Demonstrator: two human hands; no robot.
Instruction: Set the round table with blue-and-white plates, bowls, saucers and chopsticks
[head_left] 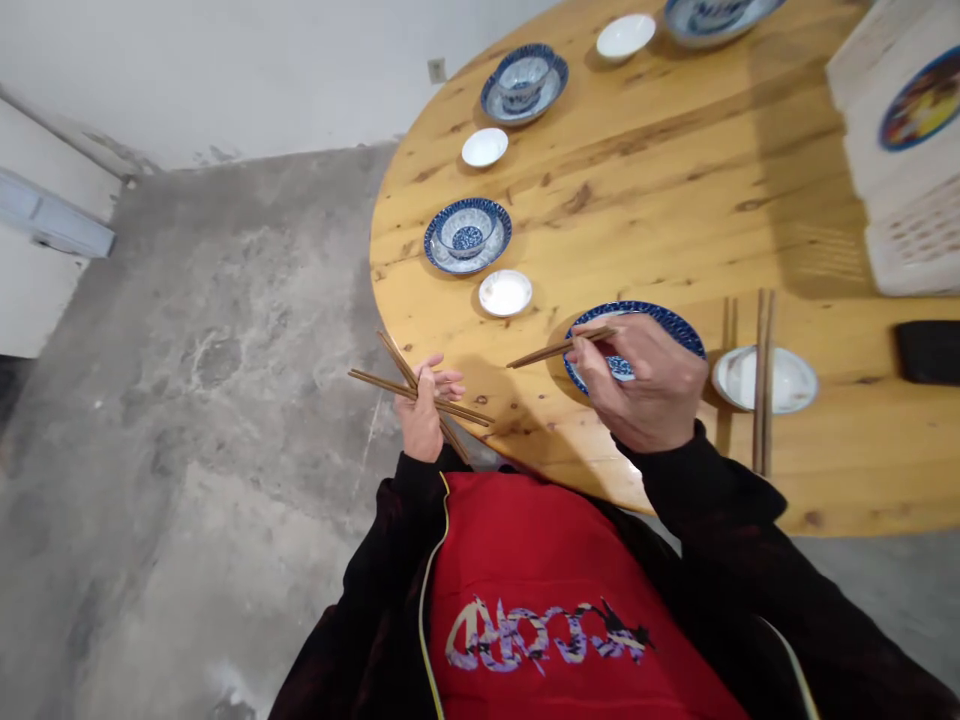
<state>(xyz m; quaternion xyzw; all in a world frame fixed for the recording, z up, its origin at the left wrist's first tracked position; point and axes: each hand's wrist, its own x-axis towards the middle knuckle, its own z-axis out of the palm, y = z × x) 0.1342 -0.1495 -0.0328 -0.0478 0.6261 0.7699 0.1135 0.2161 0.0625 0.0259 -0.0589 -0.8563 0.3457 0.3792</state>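
Near the table's left front edge, my left hand [424,415] is closed around several crossed wooden chopsticks [379,380]. My right hand [651,385] pinches another pair of chopsticks [541,354], their tips pointing left. It is over a blue-rimmed plate [667,318], hiding much of it. To the right, a pair of chopsticks [763,380] rests across a small white dish [799,382]. Left of the plate is another small white dish [505,293], and beyond that a patterned bowl [466,232] sits on a blue-rimmed plate [442,262].
Farther along the round wooden table [675,180] are a white dish [485,147], a bowl [523,82] on a plate, another white dish [625,37] and a blue-and-white setting [694,38]. A white plastic basket [907,225] and a black object [928,352] are at right.
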